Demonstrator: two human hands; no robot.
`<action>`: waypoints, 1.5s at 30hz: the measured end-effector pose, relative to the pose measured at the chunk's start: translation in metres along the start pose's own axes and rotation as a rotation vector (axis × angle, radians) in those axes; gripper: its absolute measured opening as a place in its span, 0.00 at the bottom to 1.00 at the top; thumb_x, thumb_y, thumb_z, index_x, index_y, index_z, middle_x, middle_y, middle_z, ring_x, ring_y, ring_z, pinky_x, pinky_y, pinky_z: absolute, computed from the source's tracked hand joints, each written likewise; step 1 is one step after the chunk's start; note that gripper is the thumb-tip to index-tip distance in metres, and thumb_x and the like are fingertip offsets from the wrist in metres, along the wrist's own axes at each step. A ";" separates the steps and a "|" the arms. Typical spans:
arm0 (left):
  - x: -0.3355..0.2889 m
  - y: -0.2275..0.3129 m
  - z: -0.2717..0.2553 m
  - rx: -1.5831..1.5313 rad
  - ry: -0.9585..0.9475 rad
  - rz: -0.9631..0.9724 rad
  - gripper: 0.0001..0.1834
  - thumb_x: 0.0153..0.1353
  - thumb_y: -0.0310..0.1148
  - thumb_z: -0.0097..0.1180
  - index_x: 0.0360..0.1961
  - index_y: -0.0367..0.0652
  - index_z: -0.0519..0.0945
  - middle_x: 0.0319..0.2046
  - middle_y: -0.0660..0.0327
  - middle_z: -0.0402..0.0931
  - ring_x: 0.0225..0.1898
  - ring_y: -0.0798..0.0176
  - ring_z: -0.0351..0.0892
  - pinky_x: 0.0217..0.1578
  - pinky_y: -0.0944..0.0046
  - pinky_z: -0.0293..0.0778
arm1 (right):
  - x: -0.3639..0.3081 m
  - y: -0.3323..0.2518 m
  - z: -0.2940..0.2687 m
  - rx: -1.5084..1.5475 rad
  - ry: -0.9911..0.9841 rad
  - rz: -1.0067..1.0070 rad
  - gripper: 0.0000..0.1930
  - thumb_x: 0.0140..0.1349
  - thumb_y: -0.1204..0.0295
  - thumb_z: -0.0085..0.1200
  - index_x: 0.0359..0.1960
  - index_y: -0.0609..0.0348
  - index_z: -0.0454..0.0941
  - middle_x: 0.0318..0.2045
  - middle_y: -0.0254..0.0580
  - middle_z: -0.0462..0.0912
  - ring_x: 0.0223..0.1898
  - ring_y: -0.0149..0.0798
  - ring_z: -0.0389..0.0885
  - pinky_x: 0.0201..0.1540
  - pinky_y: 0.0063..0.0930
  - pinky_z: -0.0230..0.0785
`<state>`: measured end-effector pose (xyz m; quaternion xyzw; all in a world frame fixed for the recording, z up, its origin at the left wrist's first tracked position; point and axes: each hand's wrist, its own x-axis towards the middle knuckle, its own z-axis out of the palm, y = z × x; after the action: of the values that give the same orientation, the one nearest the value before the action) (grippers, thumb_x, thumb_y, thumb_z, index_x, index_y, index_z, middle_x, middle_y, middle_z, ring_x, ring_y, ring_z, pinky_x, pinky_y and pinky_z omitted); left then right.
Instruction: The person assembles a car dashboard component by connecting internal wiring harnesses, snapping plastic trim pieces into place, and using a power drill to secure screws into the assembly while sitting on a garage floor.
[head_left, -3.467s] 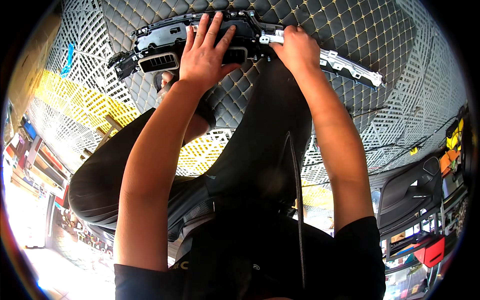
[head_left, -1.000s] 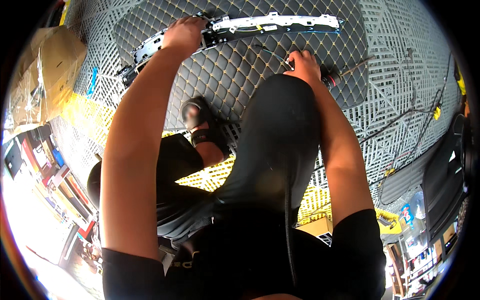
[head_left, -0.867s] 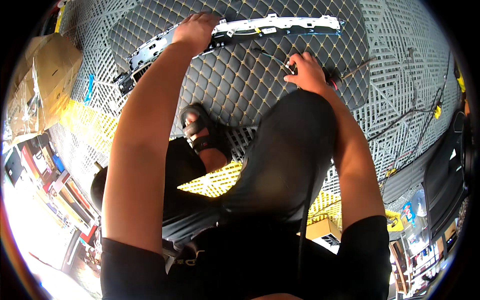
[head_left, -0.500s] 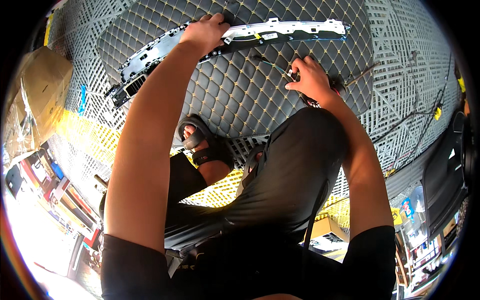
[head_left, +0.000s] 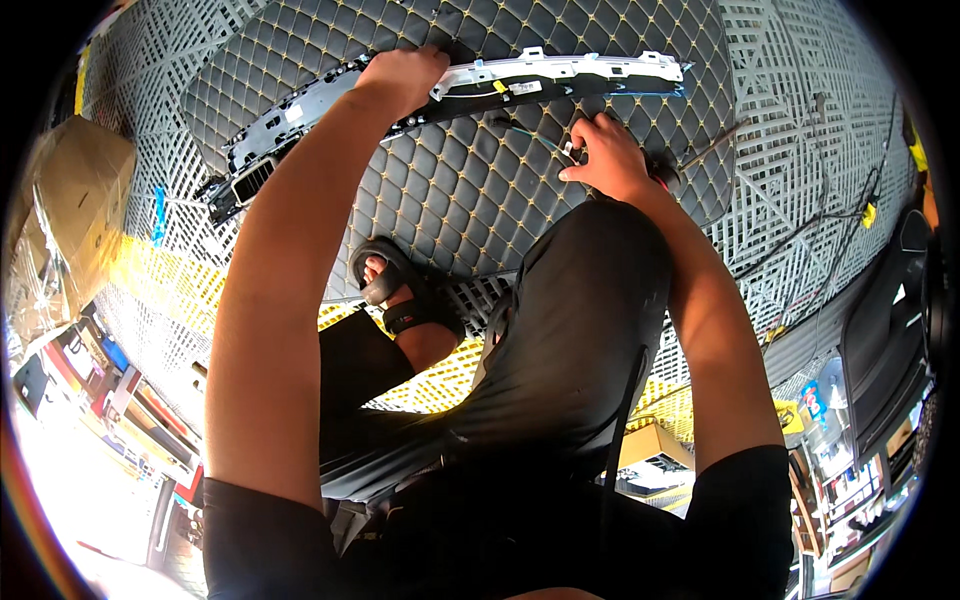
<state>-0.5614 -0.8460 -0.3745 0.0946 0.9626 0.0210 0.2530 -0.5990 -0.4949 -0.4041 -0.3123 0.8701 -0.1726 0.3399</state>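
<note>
A long, slightly curved car dashboard trim panel point(head_left: 560, 72), seen from its back, lies across the quilted mat. It has white plastic, a dark edge, a yellow clip and an air vent point(head_left: 254, 180) at the left end. My left hand point(head_left: 405, 78) is closed over its middle, the fingertips partly hidden behind the far edge. Nearer to me, my right hand point(head_left: 610, 160) has curled fingers, with the thumb and forefinger around a thin wire point(head_left: 540, 137) with a small white tag. A dark rod-like tool point(head_left: 712, 145) lies beside my right wrist, its other end partly hidden.
The black diamond-stitched mat point(head_left: 440, 190) lies on grey and yellow grid flooring point(head_left: 790, 130). A plastic-wrapped cardboard box point(head_left: 85, 200) stands at the left. Black cables point(head_left: 820, 218) trail over the floor at right. My bent knee point(head_left: 600, 260) rises just below my right hand.
The whole view has shifted slightly, so the mat and panel sit a little further left. Both hands keep about the same places relative to the panel and wire.
</note>
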 end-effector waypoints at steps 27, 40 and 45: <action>-0.107 -0.055 -0.018 -0.193 0.185 -0.284 0.31 0.63 0.40 0.64 0.68 0.52 0.73 0.64 0.60 0.75 0.68 0.52 0.70 0.70 0.52 0.66 | 0.016 -0.017 -0.002 -0.127 -0.129 0.167 0.29 0.40 0.59 0.82 0.42 0.48 0.77 0.47 0.43 0.77 0.55 0.52 0.77 0.57 0.47 0.73; -0.010 -0.071 -0.007 -0.399 -0.207 -0.074 0.26 0.51 0.46 0.74 0.51 0.52 0.83 0.50 0.64 0.79 0.57 0.56 0.78 0.54 0.51 0.79 | 0.022 -0.031 -0.012 -0.143 -0.192 0.197 0.27 0.42 0.57 0.81 0.40 0.51 0.78 0.43 0.46 0.77 0.51 0.54 0.77 0.54 0.46 0.72; -0.026 -0.071 -0.011 -0.363 -0.113 -0.080 0.21 0.50 0.44 0.75 0.44 0.53 0.82 0.44 0.66 0.80 0.52 0.57 0.81 0.50 0.55 0.79 | 0.030 -0.071 -0.041 0.044 -0.062 0.213 0.18 0.52 0.61 0.76 0.38 0.52 0.81 0.34 0.40 0.81 0.38 0.48 0.81 0.42 0.40 0.74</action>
<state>-0.5569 -0.9201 -0.3590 0.0103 0.9303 0.1788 0.3200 -0.6143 -0.5639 -0.3534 -0.2156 0.8835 -0.1449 0.3898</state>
